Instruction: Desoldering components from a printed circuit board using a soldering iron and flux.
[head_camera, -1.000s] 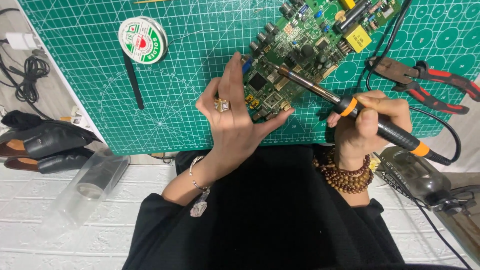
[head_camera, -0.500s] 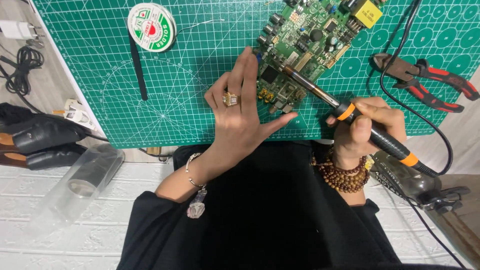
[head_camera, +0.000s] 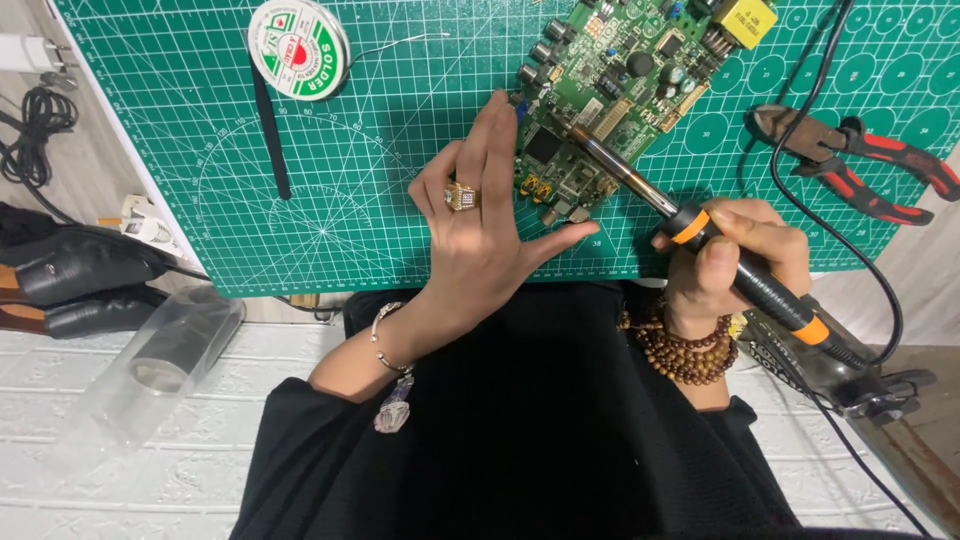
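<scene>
Green board (head_camera: 610, 100) pinned flat by open left hand (head_camera: 480, 225); right hand (head_camera: 735, 265) grips iron (head_camera: 690, 225), tip on board just beyond left fingers.

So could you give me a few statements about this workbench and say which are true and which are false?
1. The right hand holds a soldering iron with its tip on the circuit board. True.
2. The left hand lies flat beside the circuit board, holding nothing. True.
3. The pliers are in the left hand. False: they lie on the green mat, right of the board.
4. The solder spool sits on the circuit board. False: it rests on the mat, left of the board.
</scene>
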